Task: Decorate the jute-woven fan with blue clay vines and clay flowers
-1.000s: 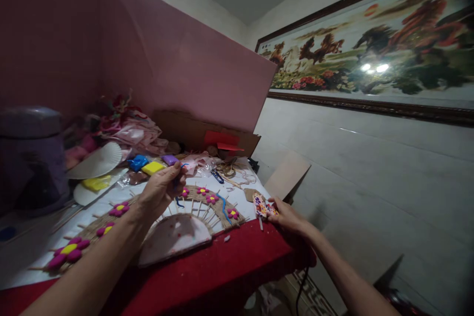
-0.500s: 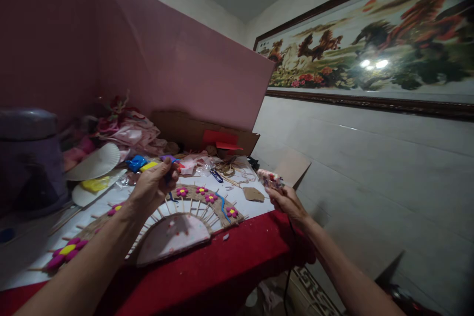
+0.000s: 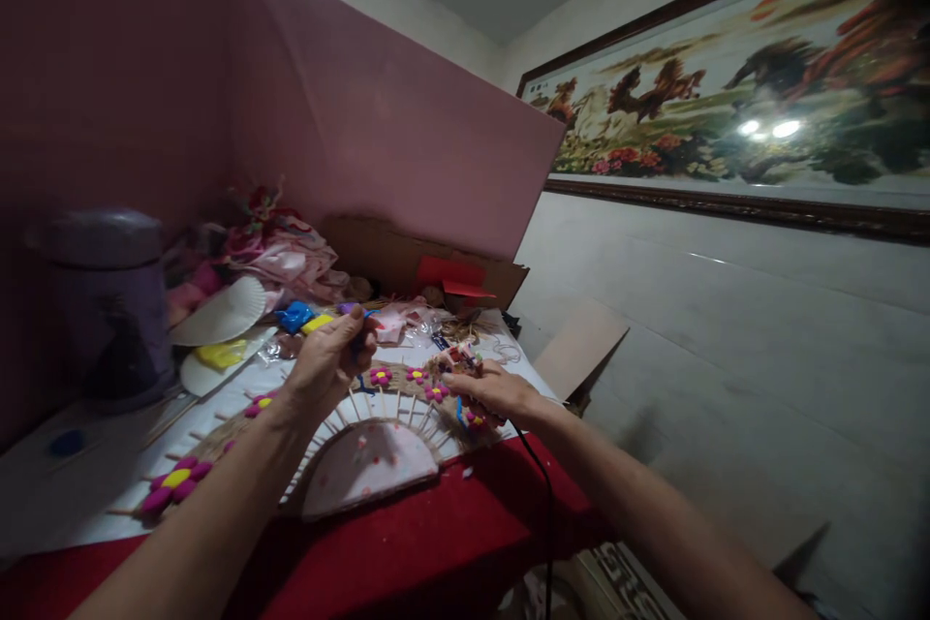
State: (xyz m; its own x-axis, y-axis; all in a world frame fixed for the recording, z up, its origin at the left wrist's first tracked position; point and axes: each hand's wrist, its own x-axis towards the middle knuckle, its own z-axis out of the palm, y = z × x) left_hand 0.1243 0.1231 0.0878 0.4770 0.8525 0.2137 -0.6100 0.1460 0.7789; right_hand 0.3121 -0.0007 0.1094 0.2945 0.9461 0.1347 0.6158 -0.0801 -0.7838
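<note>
Over the white sheet [image 3: 65, 509], the person's left hand [image 3: 330, 363] pinches a thin blue strip [image 3: 370, 313], and only a bit of it shows at the top. How much more is tucked inside that hand, nobody can tell. The right hand [image 3: 505, 391] is wrapped around a patterned tool [image 3: 465, 360] with a black cord [image 3: 546, 494]; it looks like a glue gun. Below both hands lies the fan [image 3: 370, 467], near the red cloth [image 3: 407, 552], with its sticks [image 3: 399, 405] spread out and pink flowers [image 3: 176, 479] on its brown band [image 3: 397, 375]. One blue piece [image 3: 460, 414] peeks out by the right hand, partly covered. A soft pinch seems best, since the strip looks squishy and could stretch or get flat. The tip of the tool should point away from the skin, as it may be hot. The cord needs to hang loose so it does not drag on the flowers. Slow, small moves would help too, because the sticks look thin and could snap.
</note>
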